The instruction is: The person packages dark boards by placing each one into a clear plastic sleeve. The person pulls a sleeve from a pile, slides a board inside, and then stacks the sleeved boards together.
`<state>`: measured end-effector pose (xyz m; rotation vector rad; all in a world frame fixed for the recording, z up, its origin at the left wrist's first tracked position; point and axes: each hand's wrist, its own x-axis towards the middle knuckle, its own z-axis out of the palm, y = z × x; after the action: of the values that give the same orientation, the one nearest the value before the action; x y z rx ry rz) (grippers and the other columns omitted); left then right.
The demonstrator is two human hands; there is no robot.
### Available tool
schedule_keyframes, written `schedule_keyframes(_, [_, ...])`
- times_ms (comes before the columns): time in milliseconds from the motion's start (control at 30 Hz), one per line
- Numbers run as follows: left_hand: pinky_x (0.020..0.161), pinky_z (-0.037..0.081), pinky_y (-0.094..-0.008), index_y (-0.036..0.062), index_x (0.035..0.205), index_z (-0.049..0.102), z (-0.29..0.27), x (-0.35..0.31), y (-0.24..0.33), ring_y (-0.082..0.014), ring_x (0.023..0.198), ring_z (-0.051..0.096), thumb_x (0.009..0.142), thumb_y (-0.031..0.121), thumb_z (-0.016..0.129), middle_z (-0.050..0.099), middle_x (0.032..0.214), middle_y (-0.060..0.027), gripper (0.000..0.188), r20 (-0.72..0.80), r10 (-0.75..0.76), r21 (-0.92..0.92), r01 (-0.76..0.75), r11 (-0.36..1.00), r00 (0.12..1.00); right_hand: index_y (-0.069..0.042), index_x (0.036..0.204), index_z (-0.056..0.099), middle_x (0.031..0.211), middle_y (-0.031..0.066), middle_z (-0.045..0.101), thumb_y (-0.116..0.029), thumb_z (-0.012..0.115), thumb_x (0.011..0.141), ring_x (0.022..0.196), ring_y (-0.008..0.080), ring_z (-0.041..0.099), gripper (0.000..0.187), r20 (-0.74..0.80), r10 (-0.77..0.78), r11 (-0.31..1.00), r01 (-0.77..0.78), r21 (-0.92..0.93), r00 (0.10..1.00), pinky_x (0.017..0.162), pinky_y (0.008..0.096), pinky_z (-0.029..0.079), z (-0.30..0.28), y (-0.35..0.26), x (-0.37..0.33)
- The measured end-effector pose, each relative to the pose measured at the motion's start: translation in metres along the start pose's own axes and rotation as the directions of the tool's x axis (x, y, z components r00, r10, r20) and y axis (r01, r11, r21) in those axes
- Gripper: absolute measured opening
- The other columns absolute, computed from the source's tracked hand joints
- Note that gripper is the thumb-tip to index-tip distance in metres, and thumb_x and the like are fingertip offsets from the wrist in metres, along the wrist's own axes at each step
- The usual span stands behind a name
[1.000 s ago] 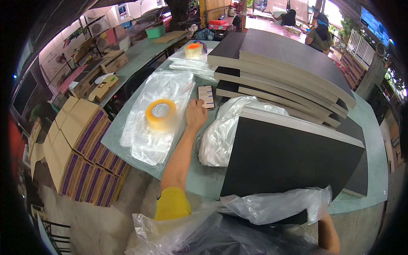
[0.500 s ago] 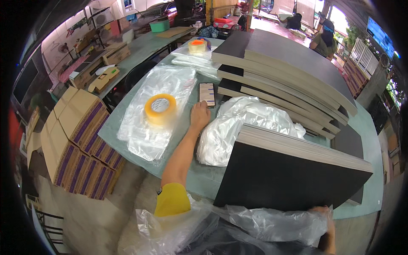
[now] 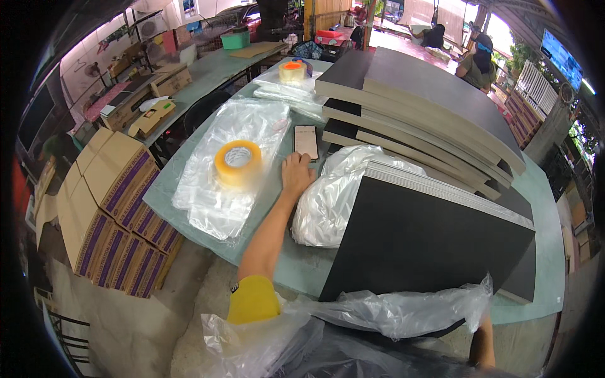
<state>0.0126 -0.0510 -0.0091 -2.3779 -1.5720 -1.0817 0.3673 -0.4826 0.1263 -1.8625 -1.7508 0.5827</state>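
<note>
My left hand [image 3: 299,173] reaches over the table with its fingertips at the lower edge of a phone [image 3: 306,142], whose screen is lit. The fingers are slightly bent and hold nothing. In front of me a thick stack of black boards [image 3: 428,233] with pale edges stands tilted on its edge. A clear plastic bag [image 3: 397,315] wraps its lower side and spreads across my lap. At the bag's right end is my right hand [image 3: 484,320], its fingers hidden behind plastic and the boards' corner. A bundle of crumpled clear plastic [image 3: 324,211] lies behind the stack.
Flat plastic bags [image 3: 217,198] carry a roll of clear tape [image 3: 237,162] on the left. Stacked boards [image 3: 435,88] fill the table's far right. Cartons [image 3: 113,220] are piled on the floor to the left. A person [image 3: 479,66] is at the far right.
The black board stack has swung more upright, and less of its pale top edge shows. The plastic has risen at its right end, covering my right fingers. The phone's screen looks different.
</note>
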Motion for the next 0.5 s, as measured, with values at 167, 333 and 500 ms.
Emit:
schedule_keyframes(167, [0.075, 0.038, -0.0421, 0.0041, 0.089, 0.057, 0.015, -0.005, -0.006, -0.028, 0.09, 0.048, 0.065, 0.019, 0.054, 0.052, 0.094, -0.014, 0.029, 0.099, 0.032, -0.011, -0.031, 0.999, 0.995, -0.004, 0.103, 0.052, 0.102, 0.0079, 0.054, -0.016, 0.055, 0.079, 0.097, 0.019, 0.051, 0.027, -0.002, 0.03, 1.0, -0.03, -0.001, 1.0, 0.083, 0.0323, 0.041, -0.001, -0.001, 0.002])
schedule_keyframes(333, [0.084, 0.038, -0.0444, 0.0016, 0.098, 0.056, 0.028, -0.002, -0.026, -0.03, 0.102, 0.048, 0.071, 0.016, 0.051, 0.054, 0.104, -0.0146, 0.031, -0.151, -0.054, -0.077, 0.043, 0.996, 0.987, -0.004, 0.102, 0.053, 0.1, 0.0076, 0.055, -0.016, 0.055, 0.079, 0.096, 0.0186, 0.051, 0.026, 0.004, 0.025, 1.0, -0.025, -0.002, 1.0, 0.082, 0.032, 0.041, -0.011, -0.002, 0.005])
schedule_keyframes(500, [0.084, 0.041, -0.0337, -0.0006, 0.102, 0.055, -0.07, 0.003, 0.003, -0.0242, 0.096, 0.054, 0.076, 0.009, 0.05, 0.058, 0.1, -0.0135, 0.028, 0.091, -0.323, -0.635, 0.305, 0.71, 0.942, -0.004, 0.1, 0.054, 0.099, 0.0074, 0.056, -0.015, 0.055, 0.078, 0.095, 0.0182, 0.052, 0.025, 0.021, 0.076, 0.997, -0.077, 0.017, 0.997, 0.081, 0.0317, 0.041, -0.011, -0.002, -0.007])
